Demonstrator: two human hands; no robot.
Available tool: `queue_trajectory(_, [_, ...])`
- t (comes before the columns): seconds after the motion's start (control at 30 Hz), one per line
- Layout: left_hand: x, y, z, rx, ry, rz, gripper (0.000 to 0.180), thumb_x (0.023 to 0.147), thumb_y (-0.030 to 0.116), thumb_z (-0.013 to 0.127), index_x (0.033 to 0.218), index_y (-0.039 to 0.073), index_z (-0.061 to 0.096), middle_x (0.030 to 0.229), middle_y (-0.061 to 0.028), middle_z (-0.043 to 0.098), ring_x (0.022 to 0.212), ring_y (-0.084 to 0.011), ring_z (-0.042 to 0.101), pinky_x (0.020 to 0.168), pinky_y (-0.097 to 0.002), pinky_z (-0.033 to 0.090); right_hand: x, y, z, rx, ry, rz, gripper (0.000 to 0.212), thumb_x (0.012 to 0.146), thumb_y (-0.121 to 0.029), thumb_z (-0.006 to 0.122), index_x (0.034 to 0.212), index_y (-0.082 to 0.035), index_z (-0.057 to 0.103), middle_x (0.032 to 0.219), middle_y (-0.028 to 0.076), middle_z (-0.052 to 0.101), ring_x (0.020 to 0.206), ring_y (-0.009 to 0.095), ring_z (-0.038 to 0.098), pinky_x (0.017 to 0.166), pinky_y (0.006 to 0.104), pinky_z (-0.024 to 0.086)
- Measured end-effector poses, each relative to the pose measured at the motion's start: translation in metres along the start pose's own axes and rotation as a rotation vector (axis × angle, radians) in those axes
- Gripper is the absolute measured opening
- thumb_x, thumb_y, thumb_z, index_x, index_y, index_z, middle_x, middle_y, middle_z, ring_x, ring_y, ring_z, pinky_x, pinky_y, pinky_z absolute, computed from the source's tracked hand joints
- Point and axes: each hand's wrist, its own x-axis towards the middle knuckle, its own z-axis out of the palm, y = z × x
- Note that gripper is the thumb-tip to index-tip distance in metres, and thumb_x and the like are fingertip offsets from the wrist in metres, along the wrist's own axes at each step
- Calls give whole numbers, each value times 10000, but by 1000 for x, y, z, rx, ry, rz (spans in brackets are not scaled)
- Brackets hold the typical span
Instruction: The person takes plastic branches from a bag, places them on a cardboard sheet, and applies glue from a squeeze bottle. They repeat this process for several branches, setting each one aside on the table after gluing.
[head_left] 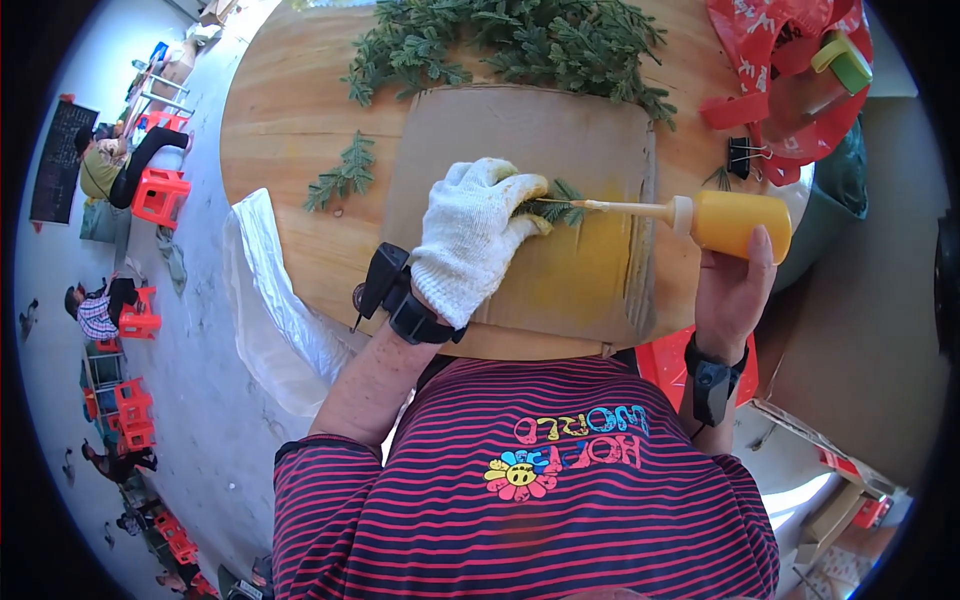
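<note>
On the cardboard sheet [560,270], your gloved left hand [475,235] closes on a green sprig [560,210]. Beside it, your right hand [735,285] grips the yellow glue bottle [735,222], nozzle touching the sprig.

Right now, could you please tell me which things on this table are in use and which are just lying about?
In use:
left hand, gloved, pressing a green sprig onto the cardboard sheet
right hand holding the yellow glue bottle, its nozzle at the sprig

Lying about:
pile of green sprigs
loose sprig
red bag
black binder clip
</note>
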Motion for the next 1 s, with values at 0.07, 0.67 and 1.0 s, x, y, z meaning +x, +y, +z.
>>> queue_trajectory(0.07, [0, -1, 1, -15, -10, -11, 345, 643, 255, 739, 963, 163, 651, 924, -31, 595, 932, -243, 536, 799, -381, 423, 0, -1, 6, -41, -8, -16, 315, 898, -207, 549, 1162, -44, 495, 1073, 72, 592, 1000, 207, 586, 844, 376, 483])
queue_trajectory(0.67, [1, -2, -2, -31, -39, 24, 365, 644, 209, 731, 987, 113, 652, 935, -66, 605, 908, -275, 550, 799, -380, 444, -1, -2, 19, -300, 22, -81, 326, 878, -171, 563, 1145, 1, 492, 1019, 108, 604, 922, 206, 618, 802, 354, 507])
queue_trajectory(1.0, [1, -2, -2, -17, -35, 35, 358, 633, 192, 732, 973, 109, 657, 916, -56, 610, 897, -266, 554, 790, -370, 446, 1, -6, 18, -326, 83, -60, 311, 878, -190, 580, 1115, -1, 510, 996, 102, 611, 899, 188, 626, 784, 332, 521])
